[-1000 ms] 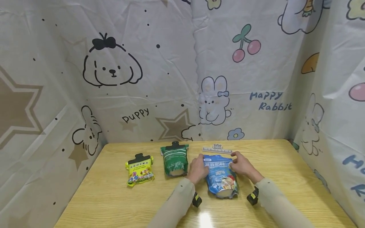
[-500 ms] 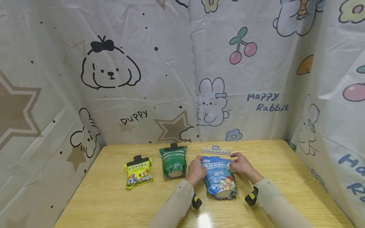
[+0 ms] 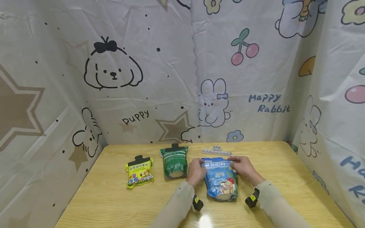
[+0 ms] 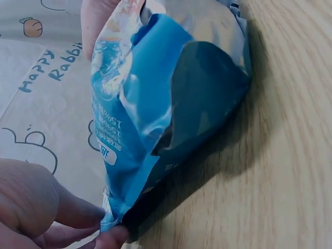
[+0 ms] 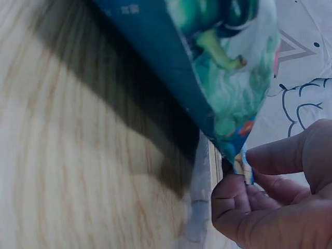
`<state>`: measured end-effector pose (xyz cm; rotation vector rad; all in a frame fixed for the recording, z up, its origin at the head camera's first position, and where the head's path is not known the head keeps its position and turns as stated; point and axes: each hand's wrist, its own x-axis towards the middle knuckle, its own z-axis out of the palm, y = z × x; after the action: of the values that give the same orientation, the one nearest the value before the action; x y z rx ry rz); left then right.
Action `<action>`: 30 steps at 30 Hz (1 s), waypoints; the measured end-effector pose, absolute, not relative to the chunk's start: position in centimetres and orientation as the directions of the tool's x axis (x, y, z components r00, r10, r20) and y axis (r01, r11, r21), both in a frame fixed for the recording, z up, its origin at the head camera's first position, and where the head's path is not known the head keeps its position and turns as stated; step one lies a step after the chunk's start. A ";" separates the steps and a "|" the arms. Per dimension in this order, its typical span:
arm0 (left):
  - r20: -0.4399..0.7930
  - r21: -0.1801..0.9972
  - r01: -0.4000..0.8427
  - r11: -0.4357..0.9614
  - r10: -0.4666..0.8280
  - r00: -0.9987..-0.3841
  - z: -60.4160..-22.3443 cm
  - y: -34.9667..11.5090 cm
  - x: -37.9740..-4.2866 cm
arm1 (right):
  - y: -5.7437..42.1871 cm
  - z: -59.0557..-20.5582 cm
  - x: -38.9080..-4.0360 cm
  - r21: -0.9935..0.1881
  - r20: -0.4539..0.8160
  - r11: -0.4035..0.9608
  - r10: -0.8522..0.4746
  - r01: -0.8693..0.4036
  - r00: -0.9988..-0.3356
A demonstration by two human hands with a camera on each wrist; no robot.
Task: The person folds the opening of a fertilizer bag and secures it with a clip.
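Observation:
A blue plastic food bag [image 3: 220, 182], filled and printed with white lettering and a food picture, lies on the table between both hands. At its top left corner my left hand [image 3: 196, 172] pinches the film between thumb and fingers, as the left wrist view also shows. The opposite top corner is pinched by my right hand [image 3: 243, 167]; in the right wrist view its thumb and curled fingers [image 5: 231, 199] hold the narrow edge. Just behind the bag lies a long clip [image 3: 217, 151] with a piano-key pattern and an ornate handle.
Left of the hands lie a green bag [image 3: 175, 163] and a smaller yellow bag [image 3: 140, 173], each with a black clip across its top. A patterned cloth [image 3: 171, 79] hangs behind and at both sides of the wooden table [image 3: 102, 199].
My right fingers have drawn in from near the long clip to the blue bag's top edge. The left hand stays at its corner. The head view has shifted slightly.

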<state>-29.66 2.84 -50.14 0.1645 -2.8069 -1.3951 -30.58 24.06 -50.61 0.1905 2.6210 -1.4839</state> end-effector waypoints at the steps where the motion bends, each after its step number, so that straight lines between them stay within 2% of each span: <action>1: -0.033 0.803 -0.087 0.590 -0.102 -0.994 -50.2 2.8 -29.6 | 24.1 -50.7 -30.6 -0.843 -0.173 0.507 0.055 0.177 -0.983; 8: 0.099 0.850 -0.022 0.526 -0.200 -0.975 -51.0 2.5 -29.7 | 24.4 -50.7 -30.3 -0.864 -0.142 0.476 0.086 0.166 -0.986; 13: 0.125 0.872 -0.002 0.489 -0.227 -0.966 -51.1 2.3 -29.8 | 24.2 -50.4 -30.0 -0.864 -0.074 0.492 0.085 0.106 -0.994; 20: 0.164 0.869 0.023 0.495 -0.243 -0.956 -50.7 2.1 -29.9 | 23.6 -49.9 -29.7 -0.850 -0.006 0.524 0.105 0.060 -0.994; 30: 0.271 0.889 0.154 0.432 -0.224 -0.936 -49.5 1.8 -29.6 | 23.3 -48.5 -29.9 -0.855 0.051 0.519 0.133 0.026 -0.990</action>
<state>-29.62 1.84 -49.47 0.0600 -2.3405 -1.5068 -29.86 23.32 -48.53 0.1491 2.8323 -1.5907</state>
